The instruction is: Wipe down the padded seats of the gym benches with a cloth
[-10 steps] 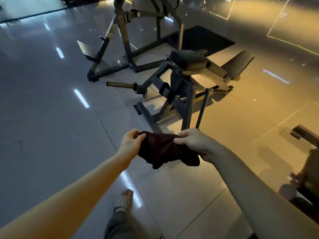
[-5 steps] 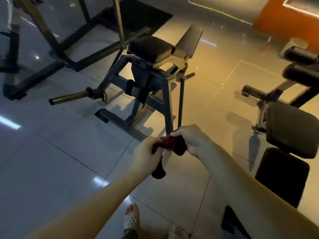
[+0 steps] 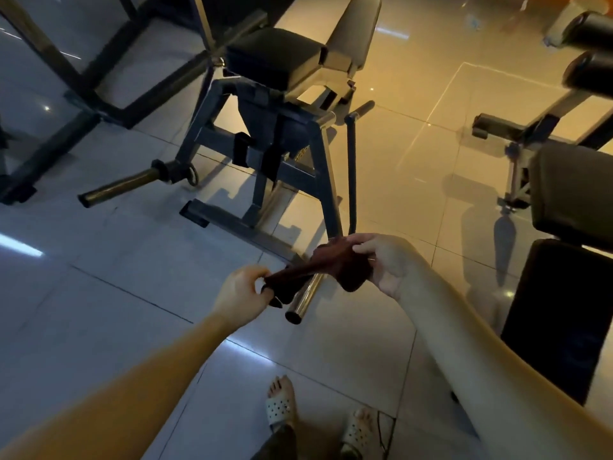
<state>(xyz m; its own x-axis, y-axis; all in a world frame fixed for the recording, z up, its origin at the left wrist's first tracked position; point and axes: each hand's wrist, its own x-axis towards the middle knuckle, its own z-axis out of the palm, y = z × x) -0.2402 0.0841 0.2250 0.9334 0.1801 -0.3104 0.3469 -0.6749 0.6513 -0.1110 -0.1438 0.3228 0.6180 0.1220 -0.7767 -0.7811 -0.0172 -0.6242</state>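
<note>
Both grips were clamped on the cloth (image 3: 318,270), folks: left grip (image 3: 243,290) pinched its lower left end between thumb and curled fingers, while right grip (image 3: 381,260) held the bunched upper right end, thumb on top. Dark reddish, that cloth hung stretched and twisted between them, up in the air at lower centre of the frame, touching no pad. Right behind it a chrome bar (image 3: 303,297) poked out low over the tiled floor (image 3: 99,260).

Up at top centre stood a bench (image 3: 292,134) on a dark steel frame, its black seat (image 3: 275,58) lying flat and its backrest (image 3: 355,31) tilted up just beside it. A brass-toned peg (image 3: 119,185) stuck out to the left of that frame.

Over at the right edge, a second bench showed a grey pad (image 3: 574,194) with a black pad (image 3: 557,320) below it, well apart from the cloth. Roller pads (image 3: 593,28) sat in the top right corner. Bottom centre, two feet in pale perforated sandals (image 3: 280,406) stood on the tiles.
</note>
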